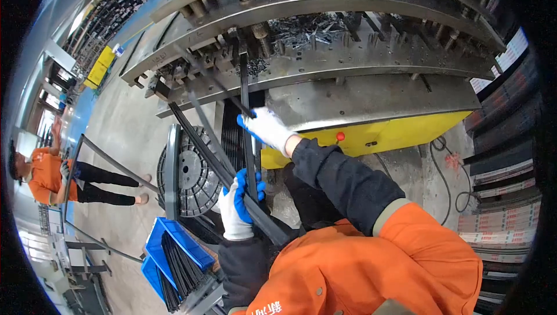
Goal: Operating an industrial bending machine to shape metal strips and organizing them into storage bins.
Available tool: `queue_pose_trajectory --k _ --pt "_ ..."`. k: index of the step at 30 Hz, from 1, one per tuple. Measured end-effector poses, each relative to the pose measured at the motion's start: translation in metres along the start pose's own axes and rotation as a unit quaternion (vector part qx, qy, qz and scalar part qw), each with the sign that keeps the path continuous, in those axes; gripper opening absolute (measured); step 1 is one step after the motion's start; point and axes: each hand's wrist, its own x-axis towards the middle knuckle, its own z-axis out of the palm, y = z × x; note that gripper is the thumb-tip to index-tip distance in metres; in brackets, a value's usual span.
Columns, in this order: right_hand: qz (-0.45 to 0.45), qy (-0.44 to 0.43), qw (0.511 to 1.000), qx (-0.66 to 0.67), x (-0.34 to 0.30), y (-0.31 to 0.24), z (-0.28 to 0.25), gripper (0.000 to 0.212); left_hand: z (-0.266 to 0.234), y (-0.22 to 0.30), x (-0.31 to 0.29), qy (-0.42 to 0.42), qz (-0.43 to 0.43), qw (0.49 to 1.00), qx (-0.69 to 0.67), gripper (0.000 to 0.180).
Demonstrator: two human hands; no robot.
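My left hand, in a white and blue glove, is closed around several long black strips. They slant from the press's left corner down toward my body. Another dark strip runs from the press plate down past my left fingers. Above and to the right, my right hand, gloved alike, is closed on a thin dark strip. It points up and left over the lower plate of the press. That strip's far end is blurred.
Metal scraps lie on the press. Its yellow panel bears a red knob. A black reel and blue bins of black strips stand at left. Stacked material is at right. Another person stands far left, holding a long strip.
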Motion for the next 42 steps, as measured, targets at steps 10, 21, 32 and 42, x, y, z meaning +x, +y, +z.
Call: queue_pose_trajectory --k 10,21,32,42 --pt "0.015 0.008 0.996 0.093 0.008 -0.004 -0.018 0.033 -0.070 0.020 -0.018 -0.033 0.004 0.994 0.101 0.028" --pt "0.018 -0.105 0.971 0.214 -0.019 -0.007 -0.017 0.028 -0.057 0.016 -0.029 -0.025 0.036 0.990 0.138 0.030" --pt "-0.143 -0.047 0.894 0.423 -0.045 0.002 -0.097 0.051 -0.034 -0.008 0.009 -0.092 -0.009 0.989 0.116 0.030" --pt "-0.168 0.090 0.982 -0.005 -0.032 0.036 -0.057 0.030 -0.018 -0.022 0.016 -0.117 -0.035 0.988 0.090 0.032"
